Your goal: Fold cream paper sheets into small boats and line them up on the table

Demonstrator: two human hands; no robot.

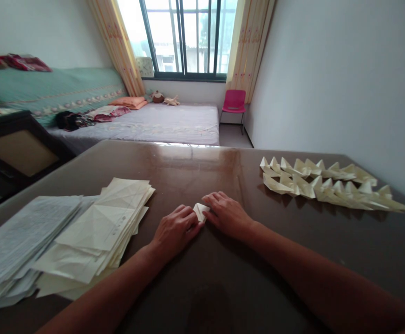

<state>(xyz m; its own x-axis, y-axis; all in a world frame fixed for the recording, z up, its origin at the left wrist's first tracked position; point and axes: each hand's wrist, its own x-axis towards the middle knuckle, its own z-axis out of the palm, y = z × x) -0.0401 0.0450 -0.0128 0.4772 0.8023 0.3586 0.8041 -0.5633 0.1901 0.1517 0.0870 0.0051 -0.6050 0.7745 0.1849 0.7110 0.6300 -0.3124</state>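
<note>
Between my hands, at the middle of the brown table point(133, 162), lies a small folded piece of cream paper point(200, 211). Its left side is gripped by my left hand point(178, 225), with the fingers curled and the thumb along the near edge. My right hand point(228, 214) has its fingers closed at the paper's right side, the thumb pressing on it. Part of the paper is hidden under the fingers. To the left is a stack of creased cream paper sheets point(101, 222). Two rows of folded paper boats point(303, 185) stand at the right.
A pile of printed papers point(28, 236) lies at the table's left edge, touching the creased sheets. A dark cabinet point(21, 144) stands at the left. Beyond the table are a bed point(178, 123), a pink chair point(233, 101) and a window. A white wall rises along the right.
</note>
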